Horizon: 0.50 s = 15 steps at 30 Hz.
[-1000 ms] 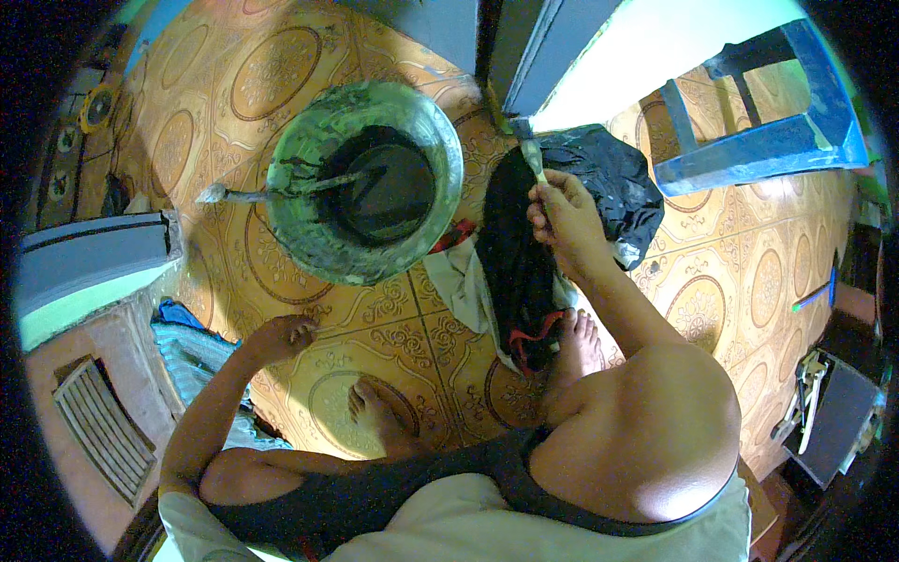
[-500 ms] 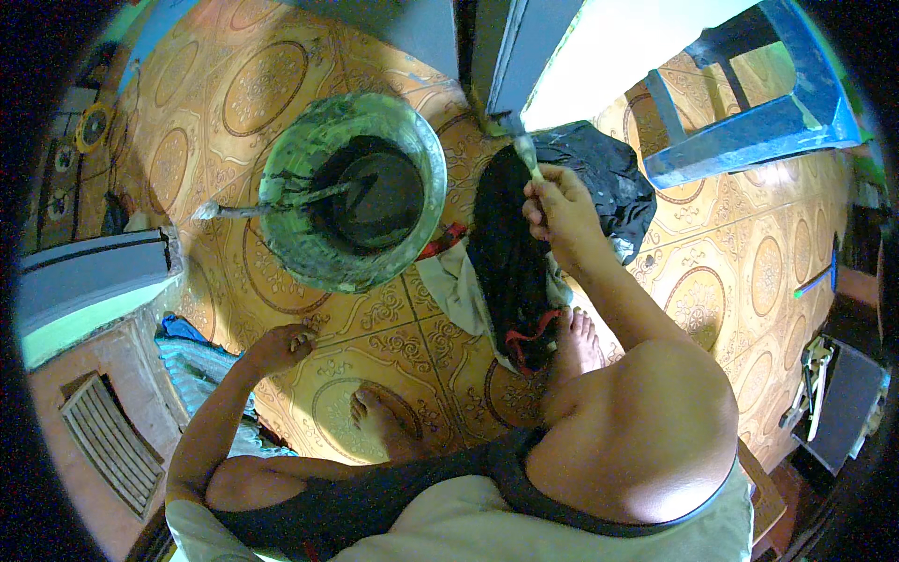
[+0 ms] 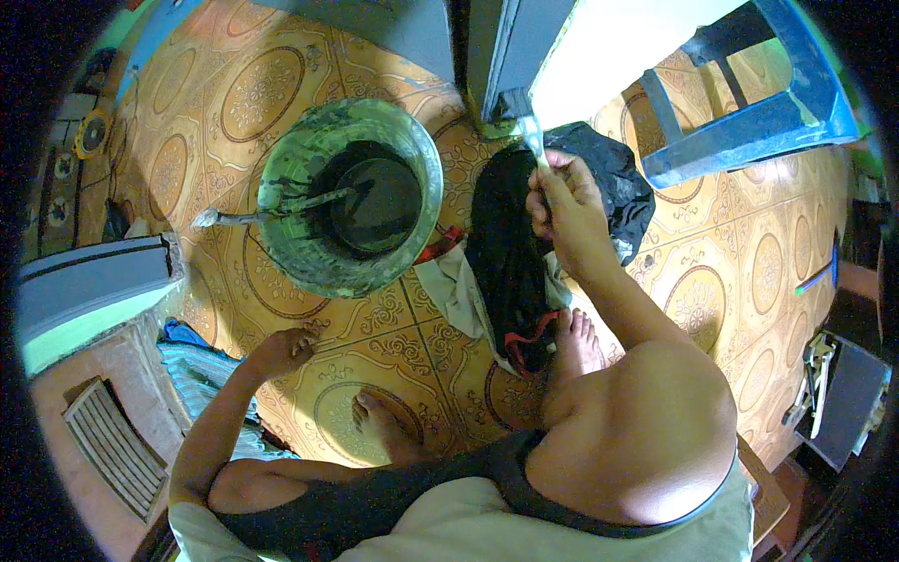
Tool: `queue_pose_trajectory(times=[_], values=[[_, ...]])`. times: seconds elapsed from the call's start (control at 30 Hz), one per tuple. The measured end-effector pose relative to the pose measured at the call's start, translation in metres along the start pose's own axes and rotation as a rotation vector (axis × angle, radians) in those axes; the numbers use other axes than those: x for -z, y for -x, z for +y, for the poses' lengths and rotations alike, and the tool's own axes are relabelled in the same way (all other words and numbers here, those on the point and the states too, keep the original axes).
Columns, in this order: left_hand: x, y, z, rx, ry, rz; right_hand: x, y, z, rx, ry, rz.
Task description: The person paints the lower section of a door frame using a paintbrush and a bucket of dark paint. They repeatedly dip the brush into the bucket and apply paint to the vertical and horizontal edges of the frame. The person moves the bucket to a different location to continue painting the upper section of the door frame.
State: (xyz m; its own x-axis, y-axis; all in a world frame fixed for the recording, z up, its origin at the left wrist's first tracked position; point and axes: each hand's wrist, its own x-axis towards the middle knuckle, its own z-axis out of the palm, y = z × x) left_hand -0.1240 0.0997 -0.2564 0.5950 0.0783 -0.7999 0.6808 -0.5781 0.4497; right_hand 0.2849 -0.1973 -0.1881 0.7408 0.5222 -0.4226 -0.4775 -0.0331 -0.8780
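Note:
My right hand (image 3: 569,201) is closed round the pale handle of a paintbrush (image 3: 531,134). The brush points away from me, and its dark bristles meet the lower part of a blue-grey painted strip (image 3: 536,47), just above the floor. Below that strip lies a bundle of black cloth and plastic (image 3: 599,178). My left hand (image 3: 284,352) hangs over the tiles near my left knee, fingers loosely bent and apart, holding nothing. Ahead of it stands a green paint-smeared bucket (image 3: 434,178) with dark contents. A smeared stick with a frayed pale end (image 3: 220,218) leans over its left rim.
A blue plastic stool (image 3: 740,145) is at the far right. On the left are a low blue-grey wall edge (image 3: 103,272) and a teal striped cloth (image 3: 197,370). My bare feet (image 3: 578,347) rest on patterned tiles. A dark box with tools (image 3: 847,398) is at the right.
My right hand has shifted slightly away from me, and the brush has moved a little at the strip's base. My left hand has barely moved.

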Motion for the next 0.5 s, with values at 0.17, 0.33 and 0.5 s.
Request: queue_pose_trajectory(times=[0.17,0.33,0.5], values=[[-0.011,-0.013,-0.032,-0.125,-0.176,0.023,0.005,-0.017,0.016,-0.212,-0.028,0.022],[-0.009,-0.008,-0.027,-0.099,-0.149,0.051,-0.005,-0.015,-0.016,-0.147,-0.069,0.004],[-0.010,-0.011,-0.030,-0.090,-0.150,0.050,-0.015,0.017,-0.070,0.070,-0.034,-0.044]])
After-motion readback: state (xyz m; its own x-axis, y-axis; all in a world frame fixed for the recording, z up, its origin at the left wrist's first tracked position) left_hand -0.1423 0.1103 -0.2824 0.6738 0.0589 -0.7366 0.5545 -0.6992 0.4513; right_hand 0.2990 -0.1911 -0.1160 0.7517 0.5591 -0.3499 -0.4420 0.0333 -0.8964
